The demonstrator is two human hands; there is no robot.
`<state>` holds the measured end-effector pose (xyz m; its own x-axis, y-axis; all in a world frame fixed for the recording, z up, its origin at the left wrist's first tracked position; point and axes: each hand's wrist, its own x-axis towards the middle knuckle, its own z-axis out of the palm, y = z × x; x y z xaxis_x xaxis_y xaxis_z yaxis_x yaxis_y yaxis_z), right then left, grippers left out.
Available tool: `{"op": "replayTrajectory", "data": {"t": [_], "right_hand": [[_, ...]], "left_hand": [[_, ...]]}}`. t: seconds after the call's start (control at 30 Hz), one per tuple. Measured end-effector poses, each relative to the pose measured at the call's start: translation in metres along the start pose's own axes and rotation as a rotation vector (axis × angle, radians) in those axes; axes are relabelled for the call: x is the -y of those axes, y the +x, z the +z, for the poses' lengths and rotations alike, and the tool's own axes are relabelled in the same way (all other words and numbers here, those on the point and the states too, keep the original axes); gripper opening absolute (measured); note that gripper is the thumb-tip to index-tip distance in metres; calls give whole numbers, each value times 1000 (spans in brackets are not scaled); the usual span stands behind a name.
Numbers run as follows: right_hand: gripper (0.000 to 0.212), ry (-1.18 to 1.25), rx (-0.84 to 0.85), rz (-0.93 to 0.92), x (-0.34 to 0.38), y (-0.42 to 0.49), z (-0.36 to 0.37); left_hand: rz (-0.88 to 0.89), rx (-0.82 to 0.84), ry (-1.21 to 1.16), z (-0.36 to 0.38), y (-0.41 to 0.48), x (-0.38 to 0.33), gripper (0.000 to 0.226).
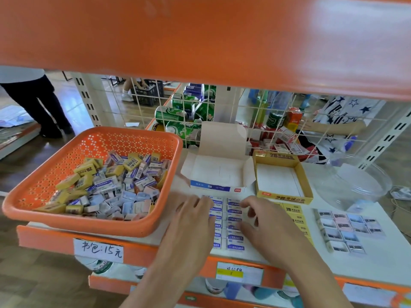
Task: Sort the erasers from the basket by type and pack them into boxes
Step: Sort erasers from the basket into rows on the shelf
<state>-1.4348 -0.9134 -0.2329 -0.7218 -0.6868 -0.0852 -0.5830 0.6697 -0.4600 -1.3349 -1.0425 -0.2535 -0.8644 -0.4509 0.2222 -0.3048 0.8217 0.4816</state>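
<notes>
Shop shelf [378,263]: basket [66,225] of mixed erasers [106,185], open white box [220,172]. Left hand [191,218], right hand [266,223] loose-fingered against blue erasers [233,236], gripping none; press rows square before boxing.

Orange upper shelf [200,41] spans the top of the view, blurred. White wire mesh panel [255,121] forms the back of the bay; cream slotted upright [86,98] at its left. Behind the mesh: green cans [171,115] lying stacked on their sides, a green bottle [274,120] upright, red-and-white cartons [287,134] in a loose heap. Clear plastic bowl [360,185] rests on the white shelf surface [389,252], far right. Handwritten white label [99,250] and yellow-banded price tag [239,273] on the orange front edge. Person in dark trousers [37,101] stands far left; person in star-print shirt [347,112] beyond the mesh. Black crate [146,92] on the wooden floor [33,274].
</notes>
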Motion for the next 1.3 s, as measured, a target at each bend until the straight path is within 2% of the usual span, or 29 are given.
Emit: {"op": "replayTrajectory", "data": {"t": [0.13,0.2,0.37,0.53,0.7,0.8,0.9,1.07,1.3], "right_hand": [[34,6,-146,-112,14,11,-6],[37,1,-167,-176,27,19,-8],[36,6,-142,-324,74,39,-7],[24,-43,-107,-471,122,69,9],[20,-200,30,-466,156,108,28],[19,-397,157,-402,171,131,38],[22,-510,241,-325,178,148,49],[24,-543,193,-345,175,163,65],[19,-500,154,-398,174,156,57]], "left_hand": [[135,-140,2,-31,16,-8,22],[126,-177,26,-48,22,-1,26],[-82,-213,92,-89,27,48,21],[-331,-70,210,-117,34,101,21],[-353,153,328,-120,49,141,24],[-363,239,389,-116,58,153,30],[-363,263,403,-111,64,161,30],[-327,307,393,-109,64,156,13],[-305,171,148,-114,59,150,20]]}}
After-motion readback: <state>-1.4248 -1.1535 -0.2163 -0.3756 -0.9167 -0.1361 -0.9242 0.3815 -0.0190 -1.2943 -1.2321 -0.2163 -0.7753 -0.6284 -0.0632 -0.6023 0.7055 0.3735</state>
